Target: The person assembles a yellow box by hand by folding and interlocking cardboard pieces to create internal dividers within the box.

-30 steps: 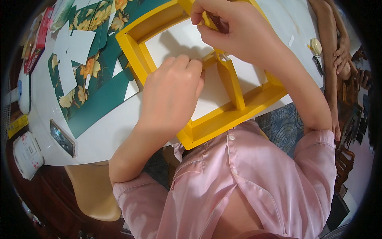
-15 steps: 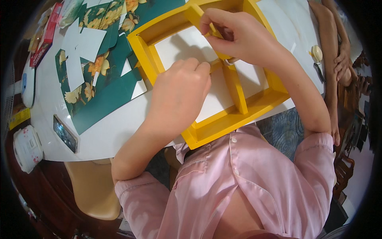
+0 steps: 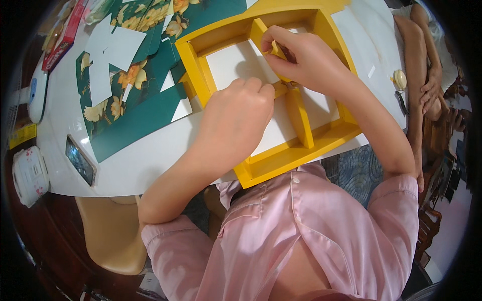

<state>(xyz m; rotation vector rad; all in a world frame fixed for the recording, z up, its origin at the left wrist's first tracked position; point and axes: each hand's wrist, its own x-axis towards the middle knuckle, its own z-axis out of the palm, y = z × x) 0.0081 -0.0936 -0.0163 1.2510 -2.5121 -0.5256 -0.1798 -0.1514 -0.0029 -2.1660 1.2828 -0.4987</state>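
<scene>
A yellow cardboard box frame point(image 3: 195, 70) with inner dividers lies tilted across the table's near edge, close to my body. White surface shows through its compartments. My left hand point(image 3: 235, 120) is closed at the short yellow cross divider point(image 3: 281, 90), its fingertips mostly hidden behind the knuckles. Over the middle of the frame, my right hand point(image 3: 309, 59) pinches the long yellow divider point(image 3: 301, 118) near where the two dividers meet. The thumb and index finger are bent around that strip.
Green floral card point(image 3: 135, 131) and white cut pieces point(image 3: 100, 78) lie at the left. A phone point(image 3: 80, 160) rests by the near left table edge, with a red box point(image 3: 60, 47) farther back. Another person's arm and hand point(image 3: 430, 90) are at the right, beside a small cream-handled object point(image 3: 399, 80).
The view has shifted slightly, so the table items sit a little differently. Both hands stay at the dividers; my right hand has moved slightly nearer and to the right.
</scene>
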